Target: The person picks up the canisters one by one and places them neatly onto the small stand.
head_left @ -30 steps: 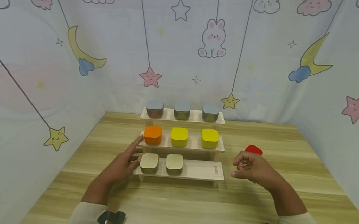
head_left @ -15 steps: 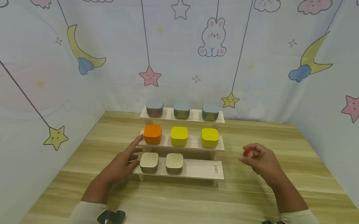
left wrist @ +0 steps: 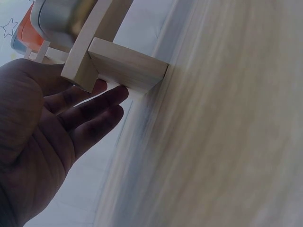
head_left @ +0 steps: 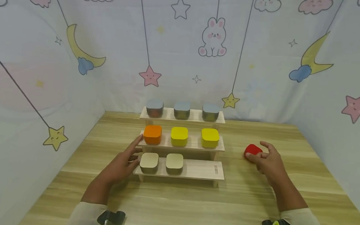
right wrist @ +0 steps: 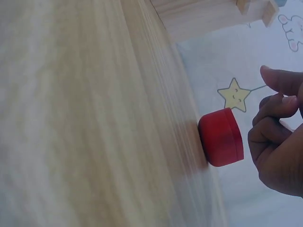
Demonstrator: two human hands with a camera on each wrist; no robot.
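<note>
A red rounded block (head_left: pixel 253 150) with a seam round it rests on the wooden table right of the racks, seen also in the right wrist view (right wrist: pixel 221 138). My right hand (head_left: pixel 269 164) is beside it, thumb and index finger spread at its near and right sides. In the right wrist view, the other fingers curl and a gap shows between hand and block. My left hand (head_left: pixel 121 162) lies along the left ends of the small wooden shelves (head_left: pixel 199 169), index fingertip near the orange block (head_left: pixel 152 134). Its fingers (left wrist: pixel 92 111) are loosely extended by the shelf leg.
Two cream blocks (head_left: pixel 174 163) stand on the front shelf, with bare wood at its right end. Two yellow blocks (head_left: pixel 179 136) share the middle shelf with the orange one. Grey blocks (head_left: pixel 181 110) line the back shelf. A printed cloth (head_left: pixel 183 57) surrounds the table.
My right hand has moved right from in front of the red block, passed over it with fingers around it, and now has its index finger lifted away. My left hand stays put.
</note>
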